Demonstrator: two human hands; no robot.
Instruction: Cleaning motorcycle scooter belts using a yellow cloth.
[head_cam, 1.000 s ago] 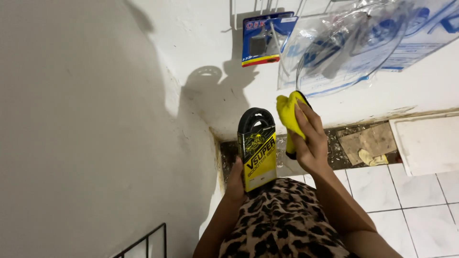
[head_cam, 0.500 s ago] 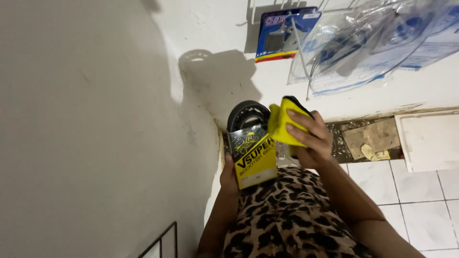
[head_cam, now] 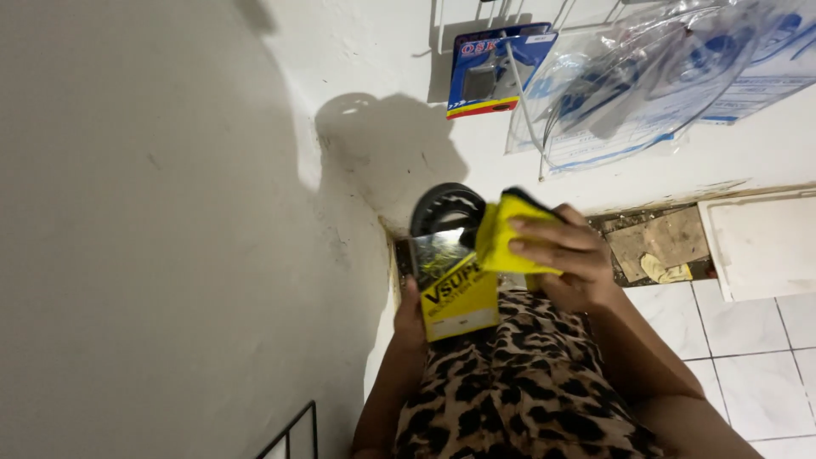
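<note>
Against the white wall, left hand point(head_cam: 410, 313) fingers hidden behind gripped belt pack point(head_cam: 449, 270) — right hand point(head_cam: 568, 259) fingers clutching yellow cloth point(head_cam: 503, 240)

White plaster wall point(head_cam: 153, 212) at left, meeting a second white wall point(head_cam: 382, 51) at a corner. Blue packet point(head_cam: 489, 72) and clear plastic bags point(head_cam: 646, 76) hung on the far wall. White tiled floor point(head_cam: 739, 340) at right, bare broken patch point(head_cam: 659, 246) along the wall's foot. White slab point(head_cam: 761, 246) beside it. Black wire frame point(head_cam: 293, 429) near left. Hard light, sharp shadow point(head_cam: 382, 161).
</note>
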